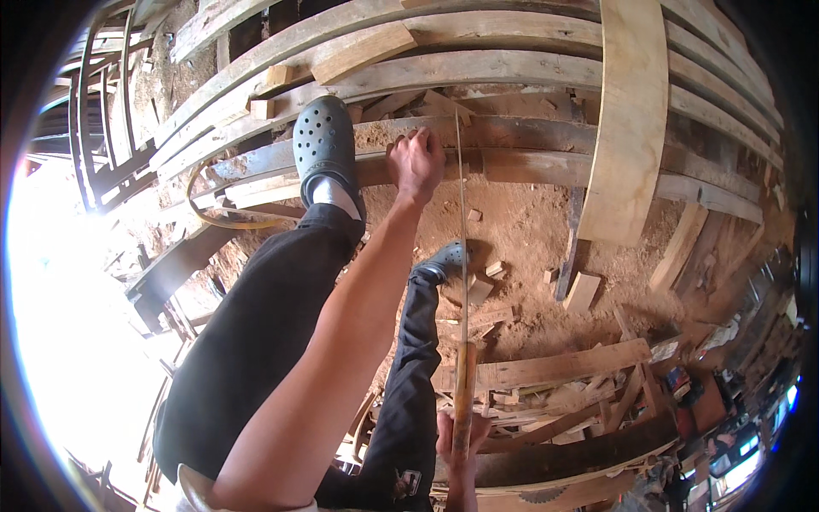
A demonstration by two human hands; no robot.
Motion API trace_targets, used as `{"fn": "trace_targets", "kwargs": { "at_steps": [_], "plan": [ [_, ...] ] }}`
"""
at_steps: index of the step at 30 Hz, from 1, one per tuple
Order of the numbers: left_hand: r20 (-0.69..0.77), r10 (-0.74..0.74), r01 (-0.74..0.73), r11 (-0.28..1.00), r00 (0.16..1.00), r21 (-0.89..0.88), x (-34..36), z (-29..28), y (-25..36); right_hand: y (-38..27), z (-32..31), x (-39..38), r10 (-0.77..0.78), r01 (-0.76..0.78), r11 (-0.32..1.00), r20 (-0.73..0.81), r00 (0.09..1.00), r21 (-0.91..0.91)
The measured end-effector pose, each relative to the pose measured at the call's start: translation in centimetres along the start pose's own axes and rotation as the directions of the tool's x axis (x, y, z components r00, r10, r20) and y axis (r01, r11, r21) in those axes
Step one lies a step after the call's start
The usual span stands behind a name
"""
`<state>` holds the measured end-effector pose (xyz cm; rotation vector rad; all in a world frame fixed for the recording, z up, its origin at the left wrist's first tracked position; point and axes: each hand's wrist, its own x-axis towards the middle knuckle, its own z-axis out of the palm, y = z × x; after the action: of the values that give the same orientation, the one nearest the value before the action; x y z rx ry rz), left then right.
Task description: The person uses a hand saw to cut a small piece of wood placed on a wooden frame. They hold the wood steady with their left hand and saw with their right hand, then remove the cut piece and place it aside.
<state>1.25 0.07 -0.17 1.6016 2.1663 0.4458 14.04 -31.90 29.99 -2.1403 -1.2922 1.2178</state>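
Note:
My left hand [414, 162] is closed on the edge of a long weathered board [529, 132], just left of a thin saw blade [463, 222]. The blade runs edge-on toward me from that board to a long wooden handle [465, 384]. My right hand [447, 435] is closed on the lower part of that handle, partly hidden by it. My left foot, in a grey perforated clog [322, 145], rests on the boards left of my left hand. The other clog [444, 260] is lower, on the dirt.
A pale plank [623, 128] lies crosswise over stacked boards [529, 68] at upper right. Wood offcuts [495, 269] lie on the dirt floor [529, 222]. More lumber [546, 375] fills the lower right. A curved yellow piece [235, 222] is at left, beside bright glare.

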Motion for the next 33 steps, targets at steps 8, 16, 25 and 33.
{"fn": "trace_targets", "kwargs": {
  "at_steps": [8, 16, 25, 33],
  "plan": [
    [0.011, 0.017, -0.017, 1.0, 1.0, -0.013, -0.2, 0.3, -0.3, 0.2, -0.7, 3.1, 0.088, -0.078, 0.995, 0.166, 0.982, -0.068],
    [-0.024, 0.034, -0.035, 0.999, 0.999, -0.03, -0.3, 0.1, -0.2, -1.1, -1.4, 1.6, -0.079, 0.078, 0.996, -0.032, 0.996, -0.037],
    [-0.021, 0.04, -0.04, 0.999, 0.999, -0.008, 0.0, 0.3, -0.3, -0.3, -0.7, 2.3, -0.039, 0.044, 0.997, 0.094, 0.995, -0.056],
    [-0.033, 0.048, -0.049, 0.999, 0.998, -0.024, -0.2, 0.2, -0.1, 0.4, -0.1, 2.3, -0.02, 0.02, 0.999, 0.001, 1.0, -0.032]
  ]
}}
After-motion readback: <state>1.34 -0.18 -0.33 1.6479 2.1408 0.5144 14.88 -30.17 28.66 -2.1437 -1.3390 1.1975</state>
